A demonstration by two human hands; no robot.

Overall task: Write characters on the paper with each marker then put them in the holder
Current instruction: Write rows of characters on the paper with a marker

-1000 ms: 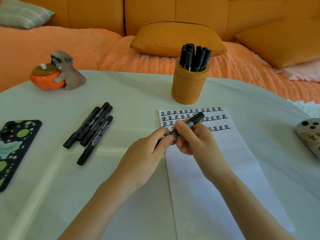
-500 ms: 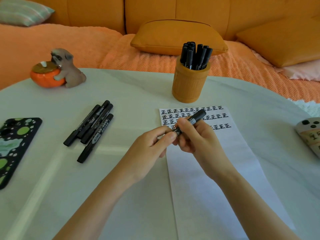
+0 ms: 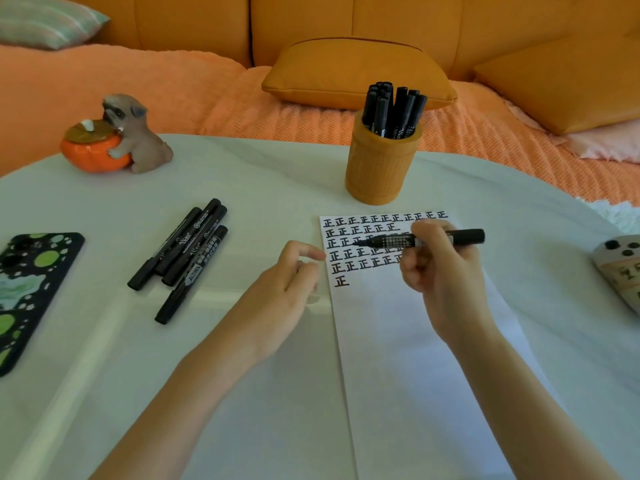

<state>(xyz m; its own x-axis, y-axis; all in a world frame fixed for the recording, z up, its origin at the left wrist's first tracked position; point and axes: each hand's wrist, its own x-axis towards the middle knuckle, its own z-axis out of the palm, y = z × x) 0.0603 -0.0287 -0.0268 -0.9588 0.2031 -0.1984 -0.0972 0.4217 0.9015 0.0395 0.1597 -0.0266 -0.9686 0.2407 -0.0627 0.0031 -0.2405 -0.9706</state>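
Note:
A white paper (image 3: 398, 341) lies on the table with rows of black characters across its top. My right hand (image 3: 440, 271) grips a black marker (image 3: 388, 241) held level above those rows, its bare nib pointing left. My left hand (image 3: 277, 299) rests just left of the paper's edge, fingers loosely curled and apart, with nothing visible in them. An orange ribbed holder (image 3: 379, 168) stands beyond the paper with several black markers (image 3: 394, 109) upright in it. Several capped black markers (image 3: 183, 251) lie together on the table to the left.
A black phone case with green spots (image 3: 27, 285) lies at the left edge. A dog figurine hugging an orange pot (image 3: 117, 140) sits at the back left. A pale patterned object (image 3: 620, 268) pokes in from the right. An orange sofa with cushions runs behind the white table (image 3: 138, 375).
Both hands held the marker together before. Now they have separated: my right hand has turned the marker level with its nib bared, and my left hand has dropped back to the left.

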